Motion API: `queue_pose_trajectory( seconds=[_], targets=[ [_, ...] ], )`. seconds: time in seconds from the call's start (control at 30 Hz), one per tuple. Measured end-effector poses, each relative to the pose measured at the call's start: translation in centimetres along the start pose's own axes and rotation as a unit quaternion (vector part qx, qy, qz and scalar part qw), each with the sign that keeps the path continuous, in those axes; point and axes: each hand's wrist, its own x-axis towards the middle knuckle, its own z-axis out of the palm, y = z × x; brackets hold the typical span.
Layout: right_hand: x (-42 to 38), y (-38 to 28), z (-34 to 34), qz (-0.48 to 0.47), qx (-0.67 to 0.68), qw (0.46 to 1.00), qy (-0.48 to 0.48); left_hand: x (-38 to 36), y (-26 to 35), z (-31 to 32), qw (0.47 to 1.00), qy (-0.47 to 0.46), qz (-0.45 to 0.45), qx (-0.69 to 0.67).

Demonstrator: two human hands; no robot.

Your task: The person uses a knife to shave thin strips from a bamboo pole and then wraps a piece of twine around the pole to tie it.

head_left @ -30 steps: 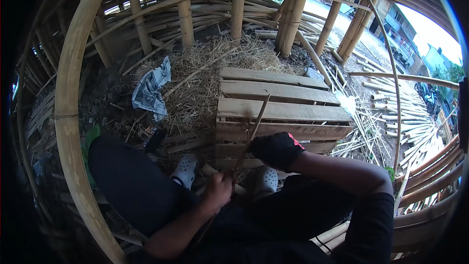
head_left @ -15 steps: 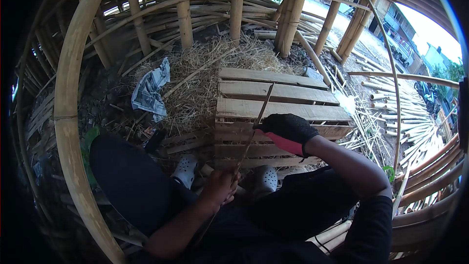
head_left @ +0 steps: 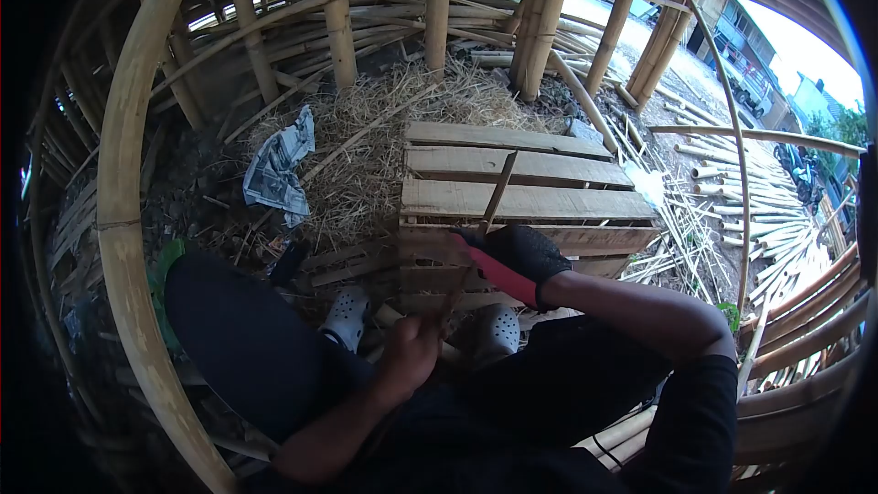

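A thin, dark bamboo strip (head_left: 499, 190) slants up and away from my lap, its far end over the slatted wooden crate (head_left: 535, 201). My left hand (head_left: 412, 355), bare, is closed around the strip's lower part. Higher up, my right hand (head_left: 512, 261) wears a black and red glove and closes on the strip with thumb and fingers, in front of the crate's near side. The thumb area is a little blurred. The strip's lower end is hidden by my left hand and dark clothing.
A thick bamboo pole (head_left: 121, 210) stands close on my left. Crumpled newspaper (head_left: 277, 169) lies by the straw (head_left: 366, 155). Grey clogs (head_left: 347, 316) are on my feet. Cut bamboo poles (head_left: 732, 187) lie outside at right, and upright bamboo posts (head_left: 337, 18) line the back.
My gloved right hand has slid down the strip, nearer to my left hand, and more of the strip shows above it. My left hand stays in nearly the same place.
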Motion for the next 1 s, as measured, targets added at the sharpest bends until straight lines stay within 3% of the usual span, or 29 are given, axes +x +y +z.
queue_pose_trajectory(
  seconds=[0.23, 0.33, 0.4, 0.43, 0.5, 0.57, 0.73, 0.77, 0.8, 0.83, 0.9, 0.93, 1.0],
  targets=[
    [0.6, 0.7, 0.9, 0.043, 0.205, 0.975, -0.066, 0.3, -0.6, 0.0, 0.996, 0.033, 0.056, 0.061],
    [1.1, 3.1, 2.0, -0.023, 0.260, 0.962, -0.086, -0.1, 0.5, 0.0, 0.990, 0.042, 0.090, 0.102],
    [1.9, 4.8, 3.2, -0.166, 0.194, 0.963, -0.082, -0.3, 0.8, 0.0, 0.985, 0.050, 0.097, 0.133],
    [1.7, 4.6, 3.2, -0.166, 0.195, 0.963, -0.081, -0.3, 0.6, 0.0, 0.980, 0.046, 0.114, 0.157],
    [1.2, 3.6, 2.8, -0.002, 0.356, 0.925, -0.137, -0.3, 0.7, -0.1, 0.973, 0.041, 0.132, 0.182],
    [2.2, 5.0, 3.9, 0.004, 0.376, 0.914, -0.155, -0.6, 1.5, -0.1, 0.985, 0.030, 0.073, 0.154],
    [2.1, 4.5, 2.7, 0.085, 0.368, 0.900, -0.218, -0.8, 1.7, 0.1, 0.985, 0.024, 0.059, 0.162],
    [2.8, 6.1, 3.6, -0.119, 0.293, 0.935, -0.161, -0.8, 1.6, 0.1, 0.987, 0.023, 0.049, 0.154],
    [2.9, 6.3, 3.8, -0.317, 0.203, 0.922, -0.096, -0.8, 1.6, 0.1, 0.986, 0.023, 0.050, 0.156],
    [3.1, 6.5, 3.7, -0.317, 0.204, 0.921, -0.094, -0.8, 1.6, 0.0, 0.984, 0.020, 0.062, 0.164],
    [3.3, 6.6, 3.3, -0.077, 0.378, 0.882, -0.269, -0.8, 1.3, 0.0, 0.981, 0.016, 0.075, 0.175],
    [3.5, 6.8, 3.4, -0.078, 0.380, 0.882, -0.268, -0.7, 0.9, 0.1, 0.980, 0.017, 0.096, 0.171],
    [4.1, 7.6, 3.9, 0.008, 0.369, 0.889, -0.271, -0.7, 0.8, 0.1, 0.979, 0.016, 0.116, 0.168]
  ],
)
